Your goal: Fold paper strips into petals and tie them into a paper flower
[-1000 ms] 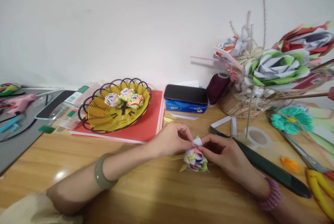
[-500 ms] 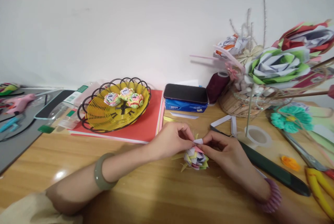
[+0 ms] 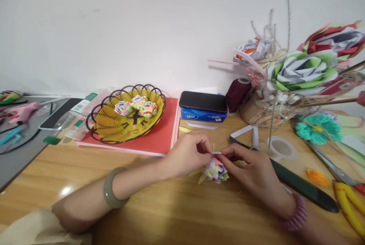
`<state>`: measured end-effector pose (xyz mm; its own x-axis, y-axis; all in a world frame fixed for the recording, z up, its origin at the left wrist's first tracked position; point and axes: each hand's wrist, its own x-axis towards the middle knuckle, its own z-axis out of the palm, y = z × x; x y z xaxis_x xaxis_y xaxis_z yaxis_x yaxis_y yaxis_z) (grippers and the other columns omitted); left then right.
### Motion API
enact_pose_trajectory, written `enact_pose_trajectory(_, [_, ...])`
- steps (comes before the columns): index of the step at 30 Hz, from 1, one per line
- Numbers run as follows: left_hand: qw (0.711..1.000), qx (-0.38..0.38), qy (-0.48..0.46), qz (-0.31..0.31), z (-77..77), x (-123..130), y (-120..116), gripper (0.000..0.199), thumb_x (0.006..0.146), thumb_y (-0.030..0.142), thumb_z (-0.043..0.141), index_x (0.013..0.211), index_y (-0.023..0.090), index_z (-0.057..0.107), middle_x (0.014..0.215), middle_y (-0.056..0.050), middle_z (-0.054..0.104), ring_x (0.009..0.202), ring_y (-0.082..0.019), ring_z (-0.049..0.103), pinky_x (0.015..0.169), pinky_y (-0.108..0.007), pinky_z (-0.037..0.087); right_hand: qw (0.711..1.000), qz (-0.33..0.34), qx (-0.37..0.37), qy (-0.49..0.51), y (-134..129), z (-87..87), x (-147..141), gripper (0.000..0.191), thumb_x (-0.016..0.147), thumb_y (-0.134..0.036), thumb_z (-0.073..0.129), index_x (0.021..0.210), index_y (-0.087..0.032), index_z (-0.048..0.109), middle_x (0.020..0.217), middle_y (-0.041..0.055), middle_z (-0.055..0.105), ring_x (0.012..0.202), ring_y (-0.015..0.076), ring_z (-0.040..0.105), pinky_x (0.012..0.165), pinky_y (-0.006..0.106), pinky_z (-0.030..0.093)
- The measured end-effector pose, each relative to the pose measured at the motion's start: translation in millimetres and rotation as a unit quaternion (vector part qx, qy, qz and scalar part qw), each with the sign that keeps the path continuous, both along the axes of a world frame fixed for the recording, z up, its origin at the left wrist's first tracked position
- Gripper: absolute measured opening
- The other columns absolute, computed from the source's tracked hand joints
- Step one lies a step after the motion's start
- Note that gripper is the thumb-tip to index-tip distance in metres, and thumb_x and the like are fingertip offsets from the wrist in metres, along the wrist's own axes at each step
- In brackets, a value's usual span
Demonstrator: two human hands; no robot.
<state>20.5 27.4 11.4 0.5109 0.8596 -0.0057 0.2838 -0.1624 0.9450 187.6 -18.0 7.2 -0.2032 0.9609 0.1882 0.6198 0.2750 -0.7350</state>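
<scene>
A small folded-paper flower [image 3: 215, 171] in white, yellow and pink lies between my hands above the wooden table. My left hand [image 3: 190, 153] pinches at its top with thumb and forefinger, beside the left end of a small white paper strip [image 3: 216, 153]. The thumb and fingers of my right hand [image 3: 245, 163] are closed on the strip's right end. Thin yellow spikes stick out around the flower. What lies between the left fingertips is mostly hidden.
A yellow basket [image 3: 114, 132] with several paper flowers stands on red paper [image 3: 154, 138]. Behind my hands lies a phone [image 3: 203, 101] on a blue pack. At right are a green tool [image 3: 302, 186], tape [image 3: 281, 147], scissors [image 3: 346, 199] and a basket of large paper flowers.
The white strip has tilted and now shows as a thin, flatter band. Both hands have shifted only slightly, and the flower has moved a little.
</scene>
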Motion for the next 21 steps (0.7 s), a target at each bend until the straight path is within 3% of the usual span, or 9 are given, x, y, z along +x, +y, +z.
enact_pose_trajectory(4, [1.0,0.025,0.003,0.001,3.2,0,-1,0.008,0.065,0.016,0.058,0.058,0.014,0.054,0.059,0.002,0.053,0.054,-0.007,0.046,0.05,-0.018,0.035,0.992,0.015,0.099,-0.083,-1,-2.7,2,0.012,0.083,-0.023,0.048,0.073,-0.02,0.055,0.062,-0.001,0.062,0.052,0.0118,0.057,0.05,0.022,0.042])
enact_pose_trajectory(8, [0.995,-0.079,-0.061,-0.003,7.3,-1,3,0.02,0.072,0.034,0.056,0.073,0.014,0.056,0.061,0.001,0.055,0.054,-0.009,0.048,0.051,-0.02,0.036,0.957,-0.004,0.222,-0.188,0,-12.1,8,0.012,0.086,-0.021,0.042,0.08,-0.02,0.052,0.06,0.0012,0.062,0.048,0.0136,0.057,0.046,0.024,0.04])
enact_pose_trajectory(11, [0.982,-0.153,-0.112,-0.018,7.9,-2,8,0.032,0.068,0.039,0.061,0.089,0.015,0.055,0.079,-0.003,0.06,0.07,-0.013,0.055,0.065,-0.024,0.041,0.925,-0.011,0.301,-0.23,2,-14.8,15,0.009,0.085,-0.015,0.041,0.084,-0.02,0.049,0.063,0.0028,0.064,0.05,0.0146,0.058,0.046,0.025,0.04])
enact_pose_trajectory(14, [0.958,-0.224,-0.142,-0.111,9.0,-4,10,0.041,0.064,0.042,0.066,0.095,0.017,0.058,0.099,-0.007,0.059,0.091,-0.018,0.054,0.08,-0.029,0.04,0.907,0.014,0.36,-0.22,1,-9.0,22,0.011,0.083,-0.01,0.044,0.089,-0.018,0.048,0.075,0.0068,0.067,0.064,0.0163,0.062,0.054,0.026,0.045])
enact_pose_trajectory(16, [0.934,-0.264,-0.151,-0.188,11.2,-5,9,0.043,0.064,0.041,0.066,0.099,0.018,0.058,0.101,-0.007,0.059,0.091,-0.019,0.054,0.08,-0.03,0.04,0.892,0.034,0.395,-0.22,1,-3.1,24,0.013,0.083,-0.01,0.045,0.092,-0.018,0.049,0.082,0.0086,0.068,0.074,0.0185,0.063,0.061,0.029,0.047])
enact_pose_trajectory(18, [0.926,-0.272,-0.143,-0.217,13.7,-4,7,0.046,0.062,0.034,0.069,0.104,0.018,0.056,0.099,-0.007,0.059,0.085,-0.017,0.055,0.075,-0.03,0.042,0.87,0.057,0.43,-0.235,1,1.7,25,0.016,0.083,-0.011,0.043,0.095,-0.018,0.052,0.086,0.0099,0.068,0.082,0.0211,0.062,0.065,0.032,0.048])
enact_pose_trajectory(21, [0.962,-0.19,-0.094,-0.17,13.8,-1,4,0.058,0.058,0.023,0.072,0.113,0.021,0.051,0.102,-0.007,0.057,0.087,-0.018,0.054,0.076,-0.03,0.044,0.853,0.056,0.46,-0.24,3,5.4,23,0.019,0.082,-0.01,0.047,0.097,-0.018,0.055,0.088,0.0113,0.068,0.085,0.0228,0.061,0.068,0.034,0.048])
